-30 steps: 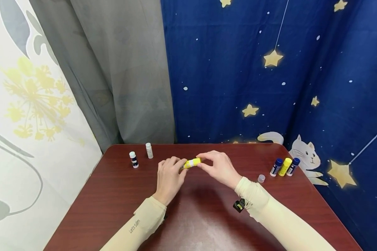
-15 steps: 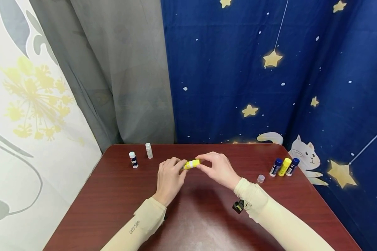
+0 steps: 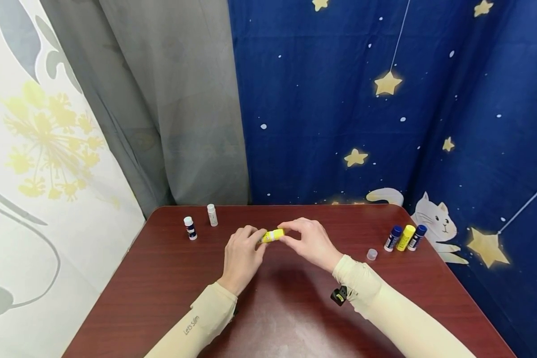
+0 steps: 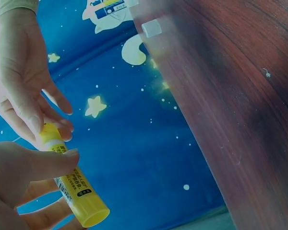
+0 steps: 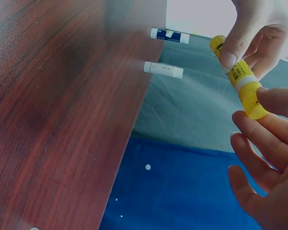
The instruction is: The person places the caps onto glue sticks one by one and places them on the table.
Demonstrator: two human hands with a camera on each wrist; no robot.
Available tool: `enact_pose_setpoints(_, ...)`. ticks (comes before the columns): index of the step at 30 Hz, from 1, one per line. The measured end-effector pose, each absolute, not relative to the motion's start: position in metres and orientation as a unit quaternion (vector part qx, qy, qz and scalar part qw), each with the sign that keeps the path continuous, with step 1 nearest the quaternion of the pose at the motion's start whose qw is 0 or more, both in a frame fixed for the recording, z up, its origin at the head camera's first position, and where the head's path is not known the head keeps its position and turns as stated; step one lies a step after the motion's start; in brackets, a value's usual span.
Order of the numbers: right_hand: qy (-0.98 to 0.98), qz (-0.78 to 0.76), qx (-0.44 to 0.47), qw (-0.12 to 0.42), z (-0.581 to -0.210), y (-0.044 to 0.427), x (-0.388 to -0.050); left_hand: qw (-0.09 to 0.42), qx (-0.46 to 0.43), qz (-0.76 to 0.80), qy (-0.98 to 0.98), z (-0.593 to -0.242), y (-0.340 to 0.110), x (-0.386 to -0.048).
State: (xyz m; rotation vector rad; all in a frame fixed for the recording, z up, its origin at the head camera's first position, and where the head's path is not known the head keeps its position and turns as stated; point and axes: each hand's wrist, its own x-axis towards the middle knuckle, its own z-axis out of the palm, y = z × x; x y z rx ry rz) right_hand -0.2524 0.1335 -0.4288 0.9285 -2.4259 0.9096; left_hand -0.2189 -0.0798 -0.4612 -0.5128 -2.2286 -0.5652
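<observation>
Both hands hold a yellow glue stick (image 3: 274, 235) above the middle of the table, tilted nearly on its side. My left hand (image 3: 241, 258) grips its labelled body, thumb on one side and fingers on the other, as the left wrist view shows. Thumb and fingertips of my right hand (image 3: 312, 244) pinch the yellow end beyond a white band (image 5: 245, 82). The other fingers of the right hand spread loosely below in the right wrist view. Part of the far end is covered by the left hand in the head view.
On the brown table (image 3: 161, 283), a navy-and-white glue stick (image 3: 190, 228) and a white one (image 3: 212, 216) stand at the left. A clear cap (image 3: 372, 254) lies at the right, beside two blue-capped glue sticks (image 3: 393, 238) and a yellow glue stick (image 3: 405, 238). Curtains hang behind.
Both hands keep their hold on the glue stick and have sunk only very slightly. The things standing on the table have not moved.
</observation>
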Motion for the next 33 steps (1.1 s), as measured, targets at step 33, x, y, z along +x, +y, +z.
enact_pose_setpoints(33, -0.856, 0.315, 0.349, 0.215, -0.4273, 0.1257, -0.2485, 0.417, -0.228, -0.209, -0.855, -0.4577, -0.0806, -0.2145)
